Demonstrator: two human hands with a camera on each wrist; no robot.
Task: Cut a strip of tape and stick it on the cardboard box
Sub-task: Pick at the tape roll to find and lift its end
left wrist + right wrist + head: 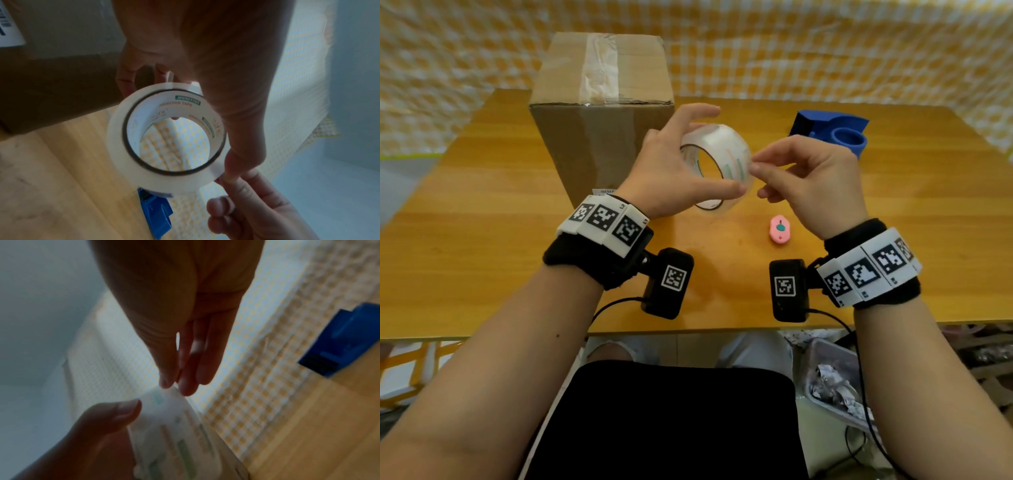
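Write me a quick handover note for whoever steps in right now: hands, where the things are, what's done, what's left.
Left hand holds the tape roll above the table.
Right hand pinches at the roll's outer surface, apparently at the tape end; no strip is pulled free yet.
Cardboard box stands at the far left, old tape already across its top.
Pink cutter lies on the table near the right hand; blue dispenser sits far right, unused.
Left: peel a strip, cut it, stick it on the box.

Clear tape roll (717, 161) held aloft; taped cardboard box (599, 113) upright behind
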